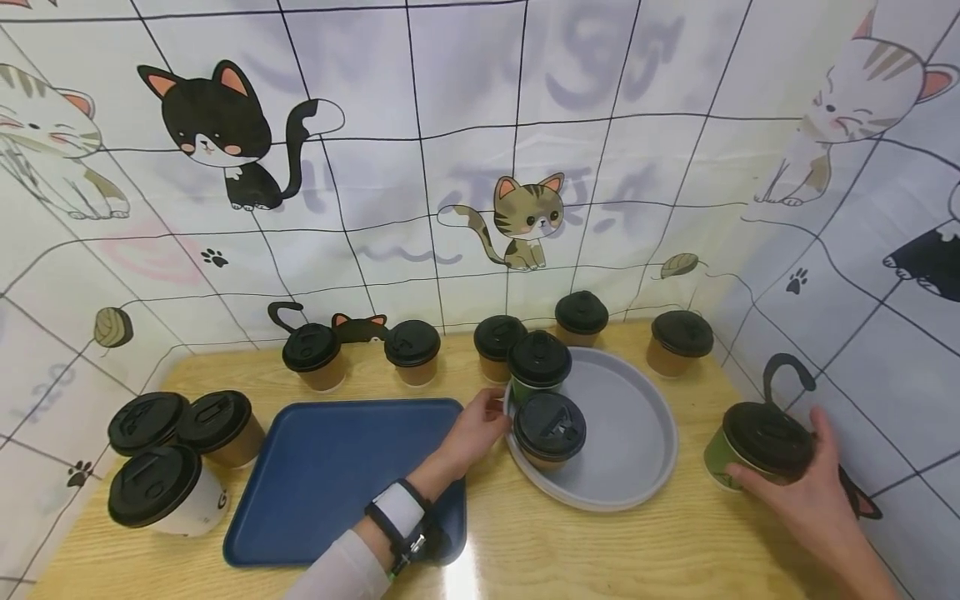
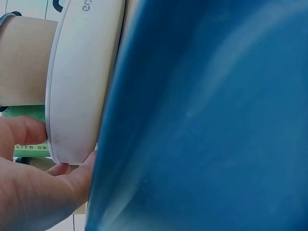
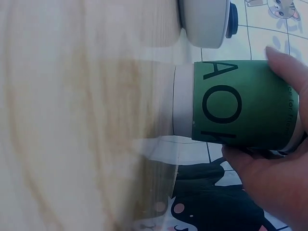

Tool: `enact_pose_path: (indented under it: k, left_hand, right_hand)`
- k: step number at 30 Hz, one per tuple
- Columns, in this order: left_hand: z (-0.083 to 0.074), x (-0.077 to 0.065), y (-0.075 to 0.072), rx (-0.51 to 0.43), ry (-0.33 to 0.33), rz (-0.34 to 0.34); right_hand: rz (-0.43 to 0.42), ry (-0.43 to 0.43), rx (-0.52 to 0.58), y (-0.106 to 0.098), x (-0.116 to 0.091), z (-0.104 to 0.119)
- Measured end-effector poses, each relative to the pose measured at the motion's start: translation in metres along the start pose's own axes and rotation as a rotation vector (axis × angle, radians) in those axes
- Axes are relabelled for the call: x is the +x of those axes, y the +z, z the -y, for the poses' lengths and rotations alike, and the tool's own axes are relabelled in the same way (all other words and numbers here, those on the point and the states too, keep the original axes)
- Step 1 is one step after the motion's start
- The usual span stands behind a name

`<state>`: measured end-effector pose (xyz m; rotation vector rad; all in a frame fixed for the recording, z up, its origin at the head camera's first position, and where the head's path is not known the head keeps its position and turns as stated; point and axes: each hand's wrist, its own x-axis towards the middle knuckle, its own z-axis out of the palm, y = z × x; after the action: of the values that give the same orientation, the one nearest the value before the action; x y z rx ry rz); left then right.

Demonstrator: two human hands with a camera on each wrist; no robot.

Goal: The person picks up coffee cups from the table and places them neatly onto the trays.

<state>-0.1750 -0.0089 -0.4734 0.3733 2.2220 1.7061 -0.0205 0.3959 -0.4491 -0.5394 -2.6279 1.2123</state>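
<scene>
My right hand [image 1: 813, 496] holds a green paper coffee cup [image 1: 718, 457] with a black lid, upright at the right end of the table. In the right wrist view, thumb and fingers curl round the lid end of the cup [image 3: 260, 108]. My left hand [image 1: 474, 429] grips the left rim of a round grey tray [image 1: 626, 446]. In the left wrist view, its fingers hold the edge of the tray wall [image 2: 79, 86], beside a green cup. On the tray stand a green cup [image 1: 538, 360] and a brown cup [image 1: 550, 425], both with black lids.
A blue rectangular tray [image 1: 345, 475] lies left of the round one, under the left forearm. Farther left stand two cups and a white cup [image 1: 191, 504]. Several brown lidded cups, one at the back right [image 1: 675, 354], line the cat-print wall [image 1: 465, 108].
</scene>
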Motion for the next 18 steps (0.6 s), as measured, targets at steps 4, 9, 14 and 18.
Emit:
enact_pose_path:
  k: [4, 9, 14, 18]
  left_hand:
    - [0.0, 0.0, 0.0, -0.015, -0.006, 0.008]
    - [0.0, -0.001, -0.001, -0.029, -0.008, 0.003]
    - [0.001, -0.001, -0.001, -0.039, -0.004, 0.006]
    - [0.002, 0.0, -0.001, -0.039, -0.007, 0.007]
  right_hand:
    - [-0.02, 0.002, -0.031, 0.001, 0.002, 0.0]
    - [-0.059, -0.074, -0.023, 0.002, 0.003, 0.006]
    - [-0.043, -0.095, 0.004, 0.002, 0.002, 0.018]
    - [-0.014, -0.058, -0.006, 0.002, 0.0, 0.034]
